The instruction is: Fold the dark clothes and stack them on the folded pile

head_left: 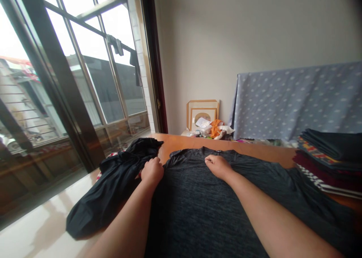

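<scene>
A dark grey heathered T-shirt (198, 205) lies spread over the table, with its neckline at the far side. My left hand (152, 171) is closed on the shirt's left edge near the shoulder. Just below the collar, my right hand (218, 166) is closed, its curled fingers pinching the shirt fabric. Both hands partly hide the cloth they grip. Left of my left hand, a crumpled black garment (113, 186) lies in a heap, with a bit of red and white cloth showing under it.
At the right, a stack of folded clothes (333, 160) stands on the wooden table (254, 148). Beyond the table are framed pictures (203, 105), an orange cloth (216, 128) and loose bags. A blue dotted cloth (283, 99) hangs at the back right. Glass windows (107, 88) line the left.
</scene>
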`<state>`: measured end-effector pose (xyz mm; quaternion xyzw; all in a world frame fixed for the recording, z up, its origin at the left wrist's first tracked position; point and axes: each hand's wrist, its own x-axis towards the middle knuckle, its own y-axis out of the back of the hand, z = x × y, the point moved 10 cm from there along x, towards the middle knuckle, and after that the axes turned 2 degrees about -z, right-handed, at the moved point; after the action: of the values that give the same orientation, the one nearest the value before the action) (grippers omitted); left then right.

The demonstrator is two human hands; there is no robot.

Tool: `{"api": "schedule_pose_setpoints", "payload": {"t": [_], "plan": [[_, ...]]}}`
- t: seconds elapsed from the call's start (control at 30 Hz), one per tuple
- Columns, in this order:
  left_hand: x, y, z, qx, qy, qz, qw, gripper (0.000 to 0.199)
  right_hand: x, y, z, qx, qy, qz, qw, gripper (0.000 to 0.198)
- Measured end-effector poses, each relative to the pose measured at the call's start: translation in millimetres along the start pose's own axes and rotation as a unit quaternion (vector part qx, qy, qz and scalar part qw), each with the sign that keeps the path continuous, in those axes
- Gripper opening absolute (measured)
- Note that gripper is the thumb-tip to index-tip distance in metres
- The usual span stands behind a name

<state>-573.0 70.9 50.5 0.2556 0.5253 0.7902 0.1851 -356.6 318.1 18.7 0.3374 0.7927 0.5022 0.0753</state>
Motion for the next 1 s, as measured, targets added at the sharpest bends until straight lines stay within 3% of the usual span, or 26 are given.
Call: {"api": "schedule_pose_setpoints", "payload": {"t": [0.17,0.27,0.33,0.43,0.47,0.53,0.63,0.83,1.0], "plan": [[-9,-10,24,0.030,-0.046,-0.046,0.997,0.035,-1,0,-5,-0.018,0.002,-0.008,1.000,0.027],[-19,1,55,0.000,-0.129,-0.037,0.991,0.029,-2,0,-7,-0.029,0.007,-0.010,1.000,0.027],[-30,6,83,-0.037,-0.215,-0.056,0.974,0.027,-2,0,-7,-0.035,0.009,-0.013,0.999,0.027],[-44,3,115,-0.142,-0.298,-0.151,0.932,0.019,-2,1,-8,-0.039,0.009,-0.011,0.999,0.029],[-42,5,118,-0.188,-0.294,-0.159,0.923,0.022,-2,2,-8,-0.040,0.008,-0.010,0.999,0.029],[-30,13,109,-0.259,-0.248,-0.108,0.927,0.028,-2,1,-8,-0.040,0.006,-0.009,0.999,0.030],[-15,11,81,-0.234,-0.156,-0.036,0.959,0.028,-2,0,-7,-0.043,0.003,-0.012,0.999,0.030],[-12,-15,53,-0.172,-0.066,-0.072,0.980,0.030,-2,0,-7,-0.050,-0.002,-0.018,0.999,0.030],[-13,-40,51,-0.252,-0.023,-0.148,0.956,0.015,-3,2,-8,-0.051,-0.008,-0.019,0.998,0.030]]}}
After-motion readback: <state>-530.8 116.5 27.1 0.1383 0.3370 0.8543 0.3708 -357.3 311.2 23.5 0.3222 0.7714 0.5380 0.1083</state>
